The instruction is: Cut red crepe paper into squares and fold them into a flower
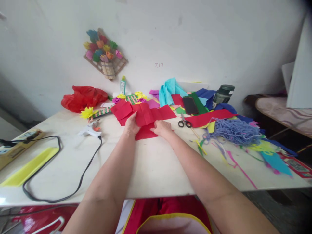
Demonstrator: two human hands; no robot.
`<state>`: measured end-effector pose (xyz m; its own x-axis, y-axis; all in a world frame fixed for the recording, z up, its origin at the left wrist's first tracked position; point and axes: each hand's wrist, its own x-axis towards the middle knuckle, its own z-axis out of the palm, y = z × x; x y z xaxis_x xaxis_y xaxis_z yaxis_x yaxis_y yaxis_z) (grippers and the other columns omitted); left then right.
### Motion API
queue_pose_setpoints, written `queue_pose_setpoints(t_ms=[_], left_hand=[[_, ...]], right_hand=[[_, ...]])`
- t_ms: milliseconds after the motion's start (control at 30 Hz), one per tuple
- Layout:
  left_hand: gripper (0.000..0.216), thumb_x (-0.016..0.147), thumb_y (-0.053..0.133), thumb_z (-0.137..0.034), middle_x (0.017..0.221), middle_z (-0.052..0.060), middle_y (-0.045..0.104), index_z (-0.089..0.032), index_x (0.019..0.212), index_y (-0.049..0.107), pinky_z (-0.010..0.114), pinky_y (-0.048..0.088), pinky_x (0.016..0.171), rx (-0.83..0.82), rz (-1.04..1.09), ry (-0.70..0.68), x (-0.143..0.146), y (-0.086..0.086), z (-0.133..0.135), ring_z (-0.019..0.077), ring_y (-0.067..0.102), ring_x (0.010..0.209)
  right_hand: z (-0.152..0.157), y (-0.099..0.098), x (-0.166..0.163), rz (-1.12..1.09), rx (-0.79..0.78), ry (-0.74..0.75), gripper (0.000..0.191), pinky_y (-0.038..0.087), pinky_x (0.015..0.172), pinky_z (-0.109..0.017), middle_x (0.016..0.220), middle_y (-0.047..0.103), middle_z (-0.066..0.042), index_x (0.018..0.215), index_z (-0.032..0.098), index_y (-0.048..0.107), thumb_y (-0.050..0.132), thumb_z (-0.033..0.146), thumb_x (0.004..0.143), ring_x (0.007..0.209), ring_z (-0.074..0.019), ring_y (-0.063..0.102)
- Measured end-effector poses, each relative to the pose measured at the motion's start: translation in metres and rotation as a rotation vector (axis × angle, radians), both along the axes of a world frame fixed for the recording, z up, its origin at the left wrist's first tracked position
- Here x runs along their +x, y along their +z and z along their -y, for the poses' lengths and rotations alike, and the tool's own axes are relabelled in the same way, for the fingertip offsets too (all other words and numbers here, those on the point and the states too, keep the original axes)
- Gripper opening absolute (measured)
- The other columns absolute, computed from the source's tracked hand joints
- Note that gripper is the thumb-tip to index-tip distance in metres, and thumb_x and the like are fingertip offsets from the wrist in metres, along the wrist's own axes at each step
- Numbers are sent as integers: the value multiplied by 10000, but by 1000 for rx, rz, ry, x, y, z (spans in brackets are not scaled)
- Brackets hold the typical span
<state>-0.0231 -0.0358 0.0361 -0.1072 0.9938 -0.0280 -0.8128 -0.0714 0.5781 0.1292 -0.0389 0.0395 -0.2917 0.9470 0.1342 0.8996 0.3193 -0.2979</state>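
Sheets of red paper (142,113) lie in overlapping pieces at the middle of the table, creased in places. My left hand (132,124) grips the left part of a piece, its thumb on top and its other fingers hidden. At the right, my right hand (162,127) has its fingers curled in and pinches the paper near its lower edge. Another red piece (146,132) spreads flat below and between both hands. Black-handled scissors (184,123) rest a little to the right of my right hand.
A white glue gun (90,130) with a black cord lies left, near a power strip (21,144). Right are a phone (190,105), blue yarn (235,131), coloured scraps and a dark bottle (223,95). Behind sit paper flowers (87,112) and a red bag (83,97).
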Motion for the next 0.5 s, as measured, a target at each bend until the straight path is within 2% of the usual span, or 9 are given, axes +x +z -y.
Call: queue_pose_setpoints(t_ms=[133,233,367,500], left_hand=[[277,826,451,-161,822,95,715,-99,1040,617,370,503,871,-9,14,21,0,2,1,214,670,860],[282,827,458,-169,832,84,716,-118,1056,616,359,506,864,6,21,49,-2,3,0,209,671,857],[281,818,478,-189,883,75,714,-149,1059,617,347,507,857,40,20,126,-7,-1,-3,203,668,865],[280,799,489,-208,919,70,708,-174,1046,618,375,506,853,23,-7,125,-9,-4,-4,222,658,904]], right_hand=[[0,1,-4,-39,-79,-34,170,419,708,-349,912,678,-119,772,203,665,602,356,729,884,-270,617],[-7,-1,2,-130,-118,-8,116,404,668,-311,812,676,-67,666,216,643,642,330,686,794,-221,608],[-17,-1,20,-378,-166,116,89,378,587,-250,607,588,6,578,187,567,635,194,634,612,-133,531],[-23,-1,37,-692,-277,163,114,374,556,-218,556,528,47,616,166,535,626,108,579,558,-98,491]])
